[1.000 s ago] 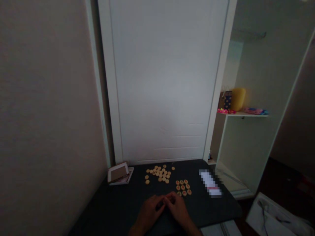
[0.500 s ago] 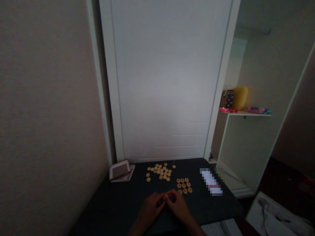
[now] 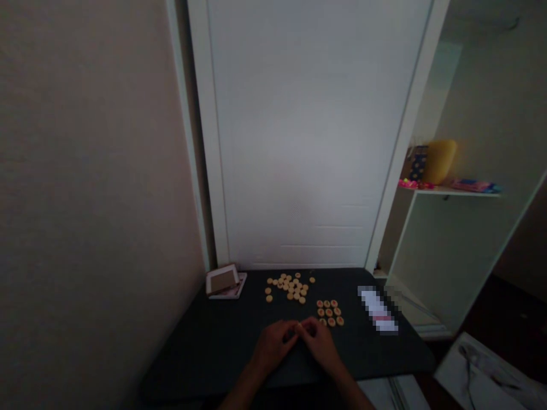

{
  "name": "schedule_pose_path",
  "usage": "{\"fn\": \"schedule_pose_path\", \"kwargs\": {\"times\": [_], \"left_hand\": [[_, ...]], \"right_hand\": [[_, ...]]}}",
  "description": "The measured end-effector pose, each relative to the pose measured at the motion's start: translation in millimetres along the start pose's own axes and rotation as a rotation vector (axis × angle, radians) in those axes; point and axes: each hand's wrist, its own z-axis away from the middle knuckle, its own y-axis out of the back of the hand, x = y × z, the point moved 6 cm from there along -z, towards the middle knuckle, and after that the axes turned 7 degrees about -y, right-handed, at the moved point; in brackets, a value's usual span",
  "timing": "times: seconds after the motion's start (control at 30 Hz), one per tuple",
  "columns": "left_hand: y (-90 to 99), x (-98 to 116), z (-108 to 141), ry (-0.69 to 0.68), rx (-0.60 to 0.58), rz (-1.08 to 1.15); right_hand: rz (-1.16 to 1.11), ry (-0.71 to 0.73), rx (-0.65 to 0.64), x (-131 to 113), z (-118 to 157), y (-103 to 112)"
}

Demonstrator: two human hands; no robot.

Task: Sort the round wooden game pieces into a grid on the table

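Now the left hand (image 3: 273, 343) and right hand (image 3: 321, 344) meet low-centre, grip narrow, contents unclear. Stray right knuckles could scatter round tan discs (image 3: 329, 312).

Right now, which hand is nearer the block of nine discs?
Right: the right hand is just on the near side of the nine discs; the left hand is farther left.

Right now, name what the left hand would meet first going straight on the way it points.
The right hand, most likely: the left hand points at it, the two apparently touching or nearly so; depth is unclear.
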Motion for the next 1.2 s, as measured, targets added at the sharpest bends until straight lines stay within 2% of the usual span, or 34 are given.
{"fn": "schedule_pose_path", "kwargs": {"times": [0.27, 0.8, 0.97, 1.2], "left_hand": [[2.3, 1, 0, 0.016, 0.001, 0.051], [-2.4, 1, -4, 0.106, -0.026, 0.194], [-10.9, -4, -9, 0.18, -0.047, 0.288], [-19.8, 1, -4, 0.23, 0.017, 0.363]], "right_hand": [[-0.023, 0.043, -0.036, -4, 3, 0], [0.066, 0.063, -0.001, -5, 5, 8], [0.077, 0.053, 0.055, -2, 3, 10], [0.069, 0.07, 0.066, -2, 5, 13]]}}
